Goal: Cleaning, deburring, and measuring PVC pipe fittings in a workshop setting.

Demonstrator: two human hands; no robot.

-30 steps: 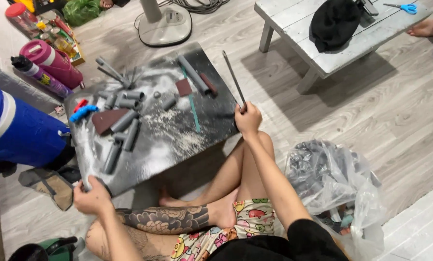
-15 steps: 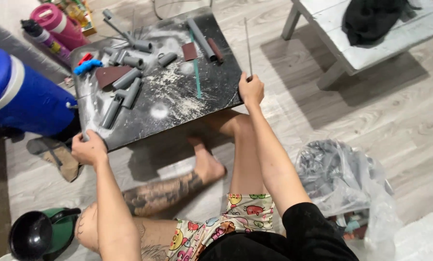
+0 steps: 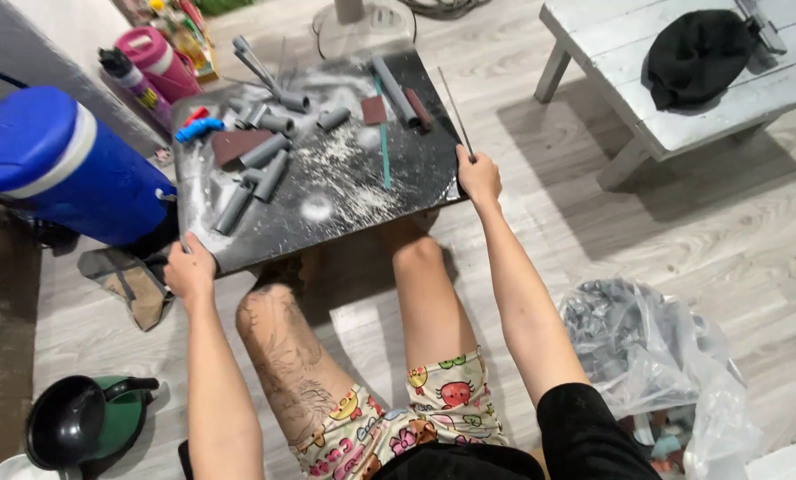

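Observation:
A black board [image 3: 345,191] dusted with white powder sits low over the floor, above my legs. My left hand [image 3: 189,271] grips its near left corner. My right hand [image 3: 478,175] grips its near right edge and also pinches a thin metal rod [image 3: 456,111] that runs along that edge. On the board lie several short grey tube pieces [image 3: 260,173], a brown sanding block [image 3: 238,144], a smaller brown block [image 3: 374,109], a long grey tube [image 3: 394,78], a green stick [image 3: 383,147] and a blue-and-red tool [image 3: 198,127].
A blue cooler jug [image 3: 56,164] stands left of the board, pink and purple bottles [image 3: 154,62] behind it. A white wooden bench [image 3: 682,98] with a black cap is at the back right. A clear plastic bag of grey parts [image 3: 656,356] lies right. A green kettle with black funnel [image 3: 87,422] sits bottom left.
The view has risen and shifted, so the board now appears farther ahead. My legs have straightened beneath it. Both hands keep the same grip on the board's corners.

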